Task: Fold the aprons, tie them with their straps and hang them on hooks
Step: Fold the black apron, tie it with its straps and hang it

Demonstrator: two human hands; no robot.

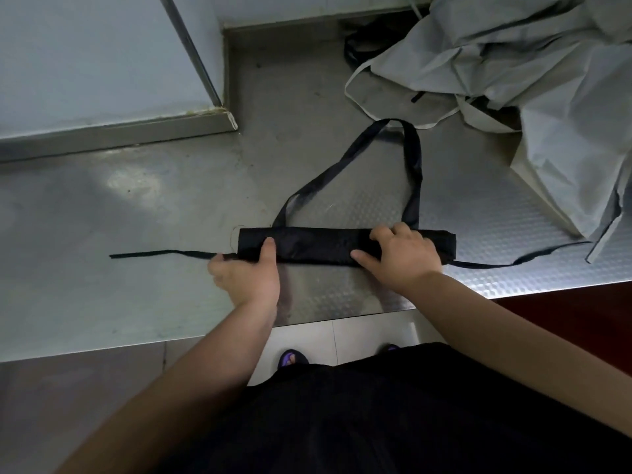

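Left hand (248, 275) and right hand (403, 254) are each pinching the rolled black apron (325, 246) in a curled grip; easing off is risking it unrolling.

On the counter (136, 217), rolled apron (325, 246) lies before heaped aprons (513, 63)

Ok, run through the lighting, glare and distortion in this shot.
Head view: dim, cool light overall; a soft glare patch on the steel table at left and a bright strip along its near right edge; the rolled black apron shows almost no fold detail; wide-angle bending curves the table's front edge; the left hand and right hand look sharp, without motion blur.
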